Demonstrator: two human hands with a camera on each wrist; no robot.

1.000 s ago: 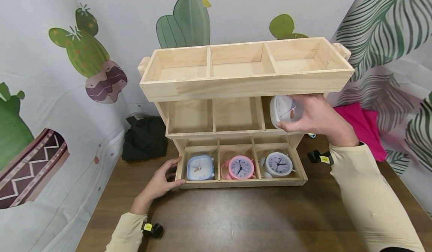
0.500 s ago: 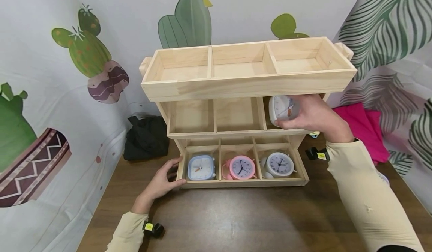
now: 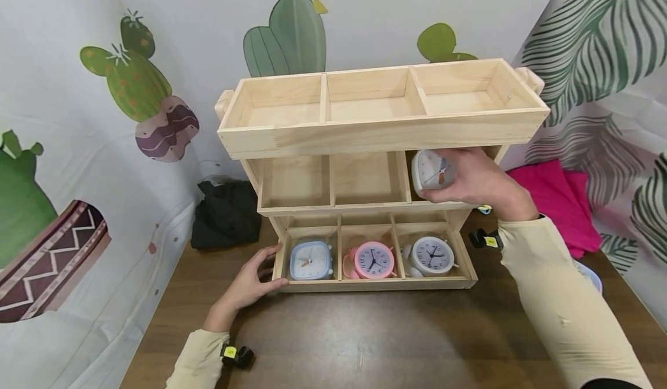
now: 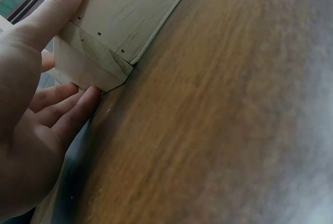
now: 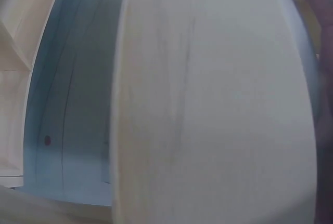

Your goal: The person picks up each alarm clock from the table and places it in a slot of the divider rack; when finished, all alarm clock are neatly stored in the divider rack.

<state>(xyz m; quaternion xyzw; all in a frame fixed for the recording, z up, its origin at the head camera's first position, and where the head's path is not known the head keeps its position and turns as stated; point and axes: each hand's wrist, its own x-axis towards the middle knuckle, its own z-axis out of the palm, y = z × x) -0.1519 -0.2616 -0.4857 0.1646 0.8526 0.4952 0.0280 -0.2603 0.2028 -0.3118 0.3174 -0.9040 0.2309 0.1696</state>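
Note:
A three-tier wooden rack [image 3: 383, 137] stands on the brown table. My right hand [image 3: 476, 180] grips a white alarm clock [image 3: 432, 170] at the mouth of the middle tier's right compartment; the right wrist view is filled by the clock's pale body [image 5: 208, 104]. My left hand [image 3: 250, 285] rests on the rack's bottom left corner [image 4: 91, 65], thumb on the front, fingers along the side. The bottom tier holds a blue square clock [image 3: 310, 260], a pink clock [image 3: 371, 260] and a white round clock [image 3: 431, 256].
A black cloth [image 3: 225, 214] lies left of the rack by the wall. A pink cloth [image 3: 557, 204] lies to the right, with a pale blue object [image 3: 591, 274] near my right sleeve. Bare table [image 3: 365, 337] stretches in front. The top tier's compartments hold nothing.
My right hand has carried the white clock a little left and deeper into the middle tier's right compartment. The left hand has stayed on the rack's corner.

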